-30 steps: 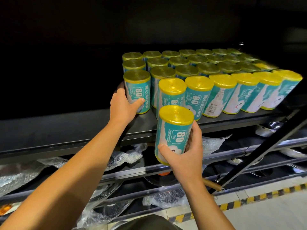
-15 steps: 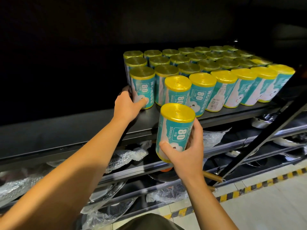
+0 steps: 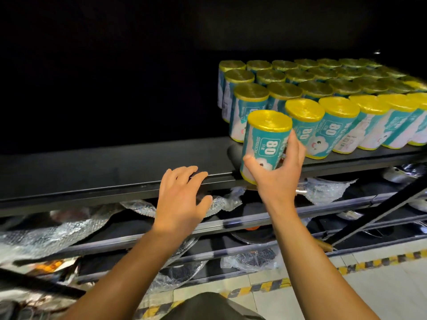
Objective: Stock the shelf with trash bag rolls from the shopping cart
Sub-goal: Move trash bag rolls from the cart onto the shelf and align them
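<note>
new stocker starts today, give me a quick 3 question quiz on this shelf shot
1. True or false: the right hand holds a roll.
2. What is the left hand doing? A) gripping a roll B) open, fingers over the shelf edge C) reaching to the floor
3. Fill in: the stocked rolls stand on the shelf's ____ side.

Key: 1 true; 2 B; 3 right

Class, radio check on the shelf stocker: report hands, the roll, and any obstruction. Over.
Right hand gripping trash bag roll at shelf front edge. Left hand open, empty, by the edge. Bare spot left of stocked rolls; nothing blocking.
</note>
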The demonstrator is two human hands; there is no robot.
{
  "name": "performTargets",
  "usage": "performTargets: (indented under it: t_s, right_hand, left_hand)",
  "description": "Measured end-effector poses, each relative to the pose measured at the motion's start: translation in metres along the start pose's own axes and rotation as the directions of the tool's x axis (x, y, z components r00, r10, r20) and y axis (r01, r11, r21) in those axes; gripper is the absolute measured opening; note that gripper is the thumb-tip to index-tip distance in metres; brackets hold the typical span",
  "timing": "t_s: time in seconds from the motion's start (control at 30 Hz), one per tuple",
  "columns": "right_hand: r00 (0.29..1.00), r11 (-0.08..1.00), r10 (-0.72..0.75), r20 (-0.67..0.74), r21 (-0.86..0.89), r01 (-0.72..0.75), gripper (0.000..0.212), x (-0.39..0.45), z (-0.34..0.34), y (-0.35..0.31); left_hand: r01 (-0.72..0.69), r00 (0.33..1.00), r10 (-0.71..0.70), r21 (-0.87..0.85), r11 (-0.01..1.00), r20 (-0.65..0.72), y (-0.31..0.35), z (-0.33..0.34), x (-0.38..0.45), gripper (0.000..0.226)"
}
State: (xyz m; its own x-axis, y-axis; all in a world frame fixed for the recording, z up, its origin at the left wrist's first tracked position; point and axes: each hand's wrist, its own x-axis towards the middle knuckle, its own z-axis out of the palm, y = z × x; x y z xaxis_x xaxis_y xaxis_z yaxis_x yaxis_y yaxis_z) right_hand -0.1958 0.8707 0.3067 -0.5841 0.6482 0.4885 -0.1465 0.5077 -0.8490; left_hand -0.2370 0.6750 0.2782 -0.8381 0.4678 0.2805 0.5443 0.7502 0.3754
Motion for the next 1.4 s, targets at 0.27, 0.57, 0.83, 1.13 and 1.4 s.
performTargets:
  t_s: [0.27, 0.57, 0.83, 1.13, 1.4]
  right_hand:
    - [1.0, 0.987, 0.018, -0.019, -0.157, -0.021, 0.094, -0.005, 0.017, 0.011]
    - [0.991, 0.956, 0.046, -0.128, -0.283, -0.081, 0.067, -0.02, 0.027, 0.022]
    - [0.977, 0.884, 0.136, -0.167, -0.425, -0.196, 0.057, -0.003, 0.035, 0.016]
    - [0.989, 0.893, 0.123, -0.079, -0.427, -0.146, 0.064, -0.027, 0.021, 0.008]
    - [0.953, 0.889, 0.115, 0.28, -0.456, 0.027, 0.066, -0.106, -0.035, 0.021]
  left_hand:
    - [-0.055, 0.998, 0.055, 0.113, 0.992, 0.005, -0.006, 0.007, -0.005, 0.062]
    - [-0.085, 0.995, 0.079, 0.136, 0.987, 0.054, -0.008, 0.006, -0.006, 0.072]
    - [-0.139, 0.99, 0.135, 0.15, 0.979, 0.04, -0.012, 0.005, -0.009, 0.074]
    - [-0.128, 0.991, 0.122, 0.142, 0.981, 0.051, -0.011, -0.002, -0.011, 0.075]
    - [-0.038, 0.998, 0.031, 0.132, 0.991, 0.059, 0.004, -0.002, -0.035, 0.075]
